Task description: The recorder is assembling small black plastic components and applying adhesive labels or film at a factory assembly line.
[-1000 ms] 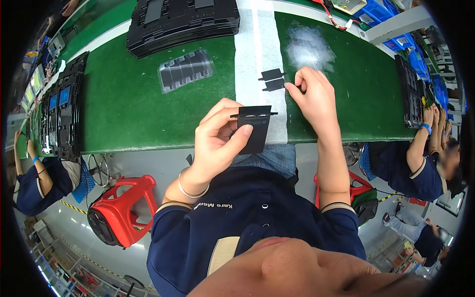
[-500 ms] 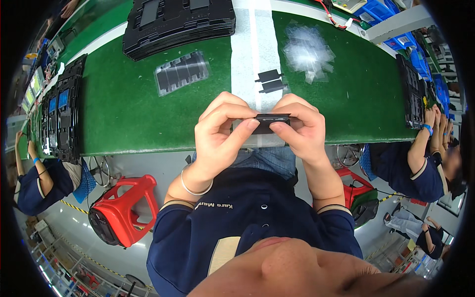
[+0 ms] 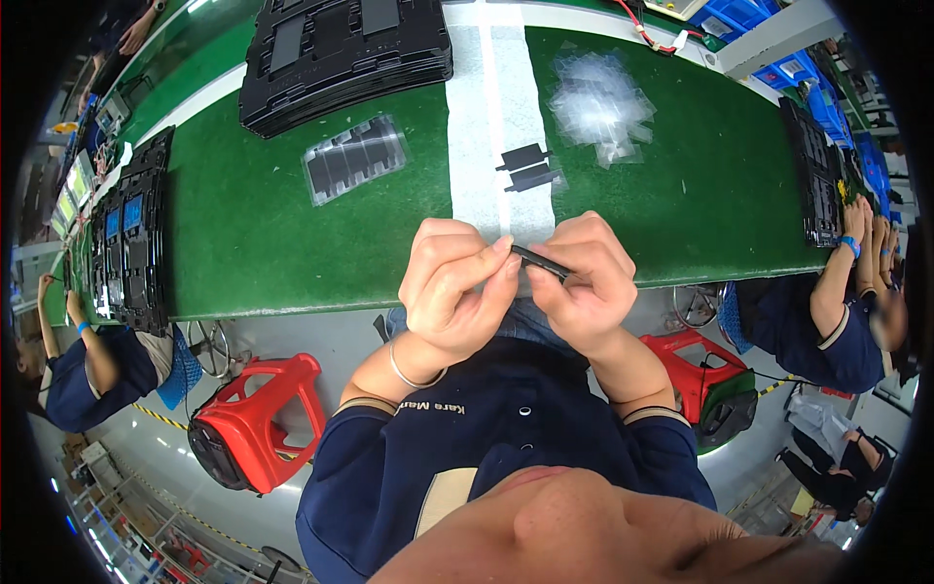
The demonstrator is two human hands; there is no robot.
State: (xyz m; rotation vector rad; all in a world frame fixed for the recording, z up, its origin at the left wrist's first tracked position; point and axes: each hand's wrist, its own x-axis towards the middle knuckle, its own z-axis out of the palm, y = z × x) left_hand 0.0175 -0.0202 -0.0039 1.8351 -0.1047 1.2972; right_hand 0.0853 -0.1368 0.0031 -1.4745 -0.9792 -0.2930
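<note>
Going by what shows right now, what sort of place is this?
Probably a factory assembly line: a long green table, stacked black trays and a co-worker in navy nearby.

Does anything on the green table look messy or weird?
The clear plastic pieces, right of the white strip, look messy: they lie in a loose heap, corners poking out every way, while the black trays are stacked. I see nothing spilled or broken.

The bright view bows toward its rim
</note>
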